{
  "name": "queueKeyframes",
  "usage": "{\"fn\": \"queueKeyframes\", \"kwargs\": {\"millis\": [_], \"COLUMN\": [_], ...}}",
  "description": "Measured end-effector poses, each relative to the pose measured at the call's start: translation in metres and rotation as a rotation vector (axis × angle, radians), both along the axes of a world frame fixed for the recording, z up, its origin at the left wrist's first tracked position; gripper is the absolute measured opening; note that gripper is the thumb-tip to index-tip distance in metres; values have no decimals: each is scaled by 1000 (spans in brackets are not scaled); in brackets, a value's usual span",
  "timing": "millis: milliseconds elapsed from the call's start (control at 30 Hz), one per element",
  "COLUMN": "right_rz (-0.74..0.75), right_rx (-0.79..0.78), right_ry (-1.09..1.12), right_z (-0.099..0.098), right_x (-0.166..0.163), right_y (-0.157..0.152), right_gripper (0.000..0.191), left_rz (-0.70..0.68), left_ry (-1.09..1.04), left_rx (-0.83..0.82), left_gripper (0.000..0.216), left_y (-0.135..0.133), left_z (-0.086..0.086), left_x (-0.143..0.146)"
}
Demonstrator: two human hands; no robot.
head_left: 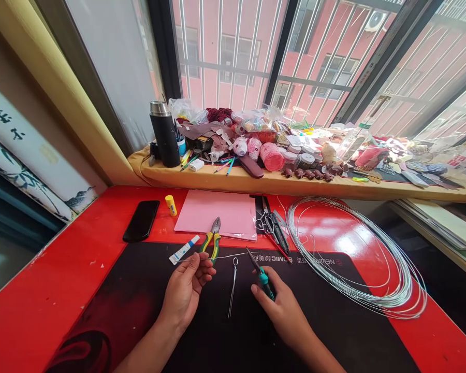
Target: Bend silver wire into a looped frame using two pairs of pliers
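Wire [225, 256], pinched by the left hand [184, 292] over the near surface [334, 331]. Pliers [262, 277], clasped in the right hand [285, 311], tips by the wire's right end. Cutting is judged in hand; squared tips are called for.

The handles of the teal-handled small pliers [261, 275] are mostly hidden inside the right hand [281, 306]. The thin silver wire [227, 256] pinched by the left hand [184, 291] is too fine to follow; perhaps it ends near the pliers' tip. Both forearms [151, 352] are cut by the lower edge.

Barred window [225, 52] pours daylight onto a red table [42, 290] — cluttered sill [236, 182] behind.
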State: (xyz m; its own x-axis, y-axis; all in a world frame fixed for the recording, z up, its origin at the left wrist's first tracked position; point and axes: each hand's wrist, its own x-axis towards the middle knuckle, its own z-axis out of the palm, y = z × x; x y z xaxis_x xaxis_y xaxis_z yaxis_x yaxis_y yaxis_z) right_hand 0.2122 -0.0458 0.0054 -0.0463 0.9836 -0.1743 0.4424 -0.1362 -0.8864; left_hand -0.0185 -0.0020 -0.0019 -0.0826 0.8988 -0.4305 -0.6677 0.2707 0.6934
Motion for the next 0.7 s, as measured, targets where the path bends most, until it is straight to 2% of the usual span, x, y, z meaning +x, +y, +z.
{"fn": "queueKeyframes", "kwargs": {"millis": [100, 233, 500, 700], "right_rz": [-26, -74, -107, -122], "right_rx": [59, 152, 265, 325], "right_ry": [-174, -360, -566, -688], "right_z": [1, -6, -28, -37], "right_x": [11, 21, 27, 31], "right_y": [7, 17, 24, 33], "right_gripper": [49, 47, 41, 43], "left_rz": [16, 16, 37, 55], "left_ry": [-11, -19, -9, -20], "left_rx": [-17, -19, -14, -17], "left_gripper": [33, 37, 38, 40], "left_y": [0, -1, 0, 2], "left_z": [1, 1, -3, -4], "left_x": [0, 0, -3, -4]}}
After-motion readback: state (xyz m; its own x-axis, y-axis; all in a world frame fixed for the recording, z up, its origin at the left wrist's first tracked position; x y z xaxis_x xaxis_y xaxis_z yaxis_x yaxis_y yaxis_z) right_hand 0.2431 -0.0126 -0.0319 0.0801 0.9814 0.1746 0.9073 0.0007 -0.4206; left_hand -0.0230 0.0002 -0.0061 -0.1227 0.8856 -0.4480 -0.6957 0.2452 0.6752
